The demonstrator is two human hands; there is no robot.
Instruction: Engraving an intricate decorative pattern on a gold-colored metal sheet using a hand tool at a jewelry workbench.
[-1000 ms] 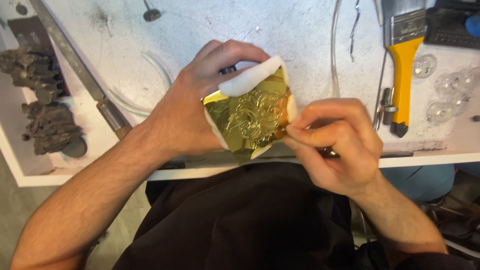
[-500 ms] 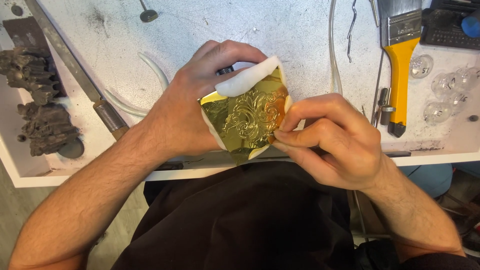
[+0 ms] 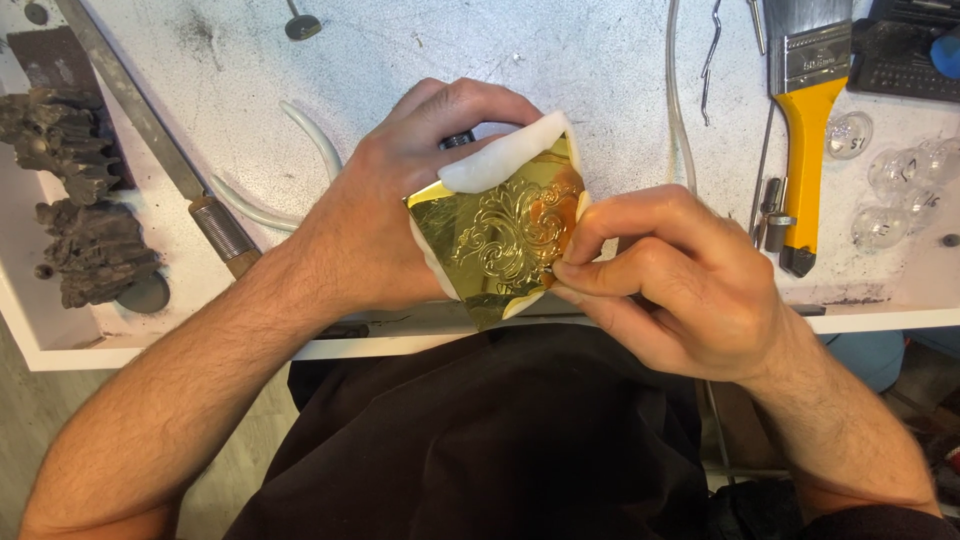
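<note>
My left hand (image 3: 400,190) holds a white moulded piece (image 3: 500,160) covered with shiny gold leaf (image 3: 490,245), raised scrollwork showing through the leaf. The fingers wrap over its top edge and the palm backs it. My right hand (image 3: 670,280) has thumb and forefinger pinched together at the right edge of the gold leaf, pressing on the ornament. Whether a small tool sits between those fingers is hidden. Both hands hover over the front edge of a white worktable (image 3: 380,60).
A yellow-handled flat brush (image 3: 805,130) lies at the right, next to clear glass bulbs (image 3: 905,190). A long metal file with a wooden handle (image 3: 160,150) crosses the left side. Dark carved pieces (image 3: 80,230) sit far left. Clear tubing (image 3: 310,140) curls behind my left hand.
My right hand has shifted slightly along the right edge of the gold leaf, fingers staying pinched. The left hand keeps the piece almost still.
</note>
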